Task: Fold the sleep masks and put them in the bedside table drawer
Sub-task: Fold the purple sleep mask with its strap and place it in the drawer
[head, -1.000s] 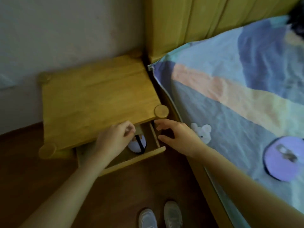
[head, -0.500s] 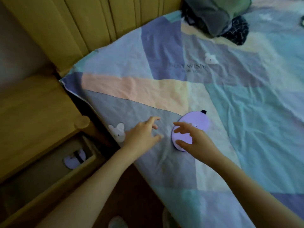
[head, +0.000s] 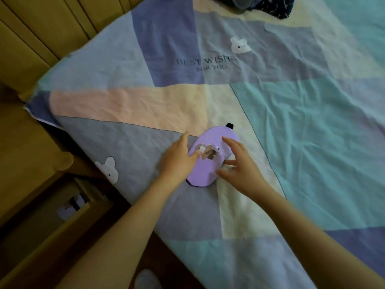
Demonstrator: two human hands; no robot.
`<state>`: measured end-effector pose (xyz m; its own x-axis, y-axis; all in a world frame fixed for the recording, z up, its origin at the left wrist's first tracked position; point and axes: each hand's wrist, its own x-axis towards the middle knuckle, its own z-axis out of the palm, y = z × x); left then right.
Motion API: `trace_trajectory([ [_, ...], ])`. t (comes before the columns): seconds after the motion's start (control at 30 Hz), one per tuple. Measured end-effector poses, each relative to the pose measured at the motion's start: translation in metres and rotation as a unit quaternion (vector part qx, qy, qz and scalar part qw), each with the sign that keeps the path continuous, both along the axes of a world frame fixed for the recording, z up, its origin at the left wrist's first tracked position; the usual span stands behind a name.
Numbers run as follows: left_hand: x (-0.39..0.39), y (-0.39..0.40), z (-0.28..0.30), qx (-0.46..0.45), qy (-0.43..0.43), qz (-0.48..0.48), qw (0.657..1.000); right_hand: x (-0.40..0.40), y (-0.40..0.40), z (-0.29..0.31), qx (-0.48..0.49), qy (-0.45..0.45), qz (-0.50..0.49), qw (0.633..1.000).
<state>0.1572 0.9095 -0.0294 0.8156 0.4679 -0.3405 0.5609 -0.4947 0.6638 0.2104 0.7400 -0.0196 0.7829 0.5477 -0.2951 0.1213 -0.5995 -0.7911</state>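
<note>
From the head view, a purple sleep mask [head: 210,158] lies flat on the bedsheet [head: 291,122], between the two hands. The left hand [head: 179,158] rests at the mask's left edge, its fingers [head: 194,157] fairly straight and loosely spread, one fingertip touching the small printed picture in the mask's middle. The right hand [head: 241,170] hovers at the mask's right edge with fingers [head: 229,142] spread wide and slightly bent; whether they touch the cloth cannot be told. Neither hand holds anything. A black strap end [head: 229,125] sticks out from the mask's far end, beyond both sets of fingers.

Well to the left of the left fingers and nearer the person, the bedside table drawer [head: 62,222] stands open, and a second, folded sleep mask [head: 69,207] shows inside it, partly hidden by the drawer's front wall. The wooden bedside bench [head: 25,155] sits above the drawer, close against the bed's edge, with a round corner post [head: 62,163] facing the sheet. A white bear patch [head: 109,170] is printed on the sheet between the drawer and the left hand; another [head: 239,45] lies far beyond the fingers, next to printed lettering [head: 208,62]. Dark bundled fabric [head: 266,5] sits at the far edge. A wooden headboard [head: 52,28] rises at the far left. A light shoe [head: 146,279] shows on the floor below the forearms.
</note>
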Motion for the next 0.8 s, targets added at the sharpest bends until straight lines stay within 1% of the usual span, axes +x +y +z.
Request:
trace_trajectory([
  [0.07,0.002,0.006,0.004,-0.037,-0.016,0.004,0.999,0.0,0.006,-0.001,0.017,-0.006,-0.015,1.0],
  [0.17,0.005,0.012,0.019,-0.019,-0.093,-0.026,0.995,0.003,0.013,0.007,0.045,-0.039,-0.048,0.997],
  [0.23,0.007,0.015,0.032,-0.002,-0.121,-0.059,0.991,0.007,0.015,0.014,0.049,-0.055,-0.048,0.996],
  [0.3,0.007,0.02,0.043,0.015,-0.139,-0.076,0.987,0.011,0.019,0.023,0.035,-0.067,-0.029,0.997],
  [0.43,0.008,0.034,0.055,0.088,-0.195,-0.106,0.971,0.014,0.027,0.043,0.018,-0.1,-0.005,0.995],
  [0.57,0.004,0.044,0.061,0.094,-0.224,-0.109,0.964,0.013,0.034,0.055,-0.022,-0.157,0.0,0.987],
  [0.63,0.0,0.045,0.062,0.052,-0.221,-0.094,0.969,0.013,0.039,0.058,-0.005,-0.161,-0.006,0.987],
  [0.67,-0.002,0.043,0.062,-0.004,-0.21,-0.08,0.974,0.013,0.042,0.058,0.014,-0.151,-0.013,0.988],
  [0.7,-0.004,0.041,0.062,-0.081,-0.195,-0.061,0.976,0.013,0.044,0.057,0.035,-0.14,-0.021,0.989],
  [0.77,-0.008,0.036,0.06,-0.232,-0.16,-0.025,0.959,0.011,0.049,0.055,0.068,-0.124,-0.026,0.99],
  [0.8,-0.009,0.035,0.058,-0.269,-0.15,-0.021,0.951,0.01,0.051,0.054,0.078,-0.113,-0.026,0.99],
])
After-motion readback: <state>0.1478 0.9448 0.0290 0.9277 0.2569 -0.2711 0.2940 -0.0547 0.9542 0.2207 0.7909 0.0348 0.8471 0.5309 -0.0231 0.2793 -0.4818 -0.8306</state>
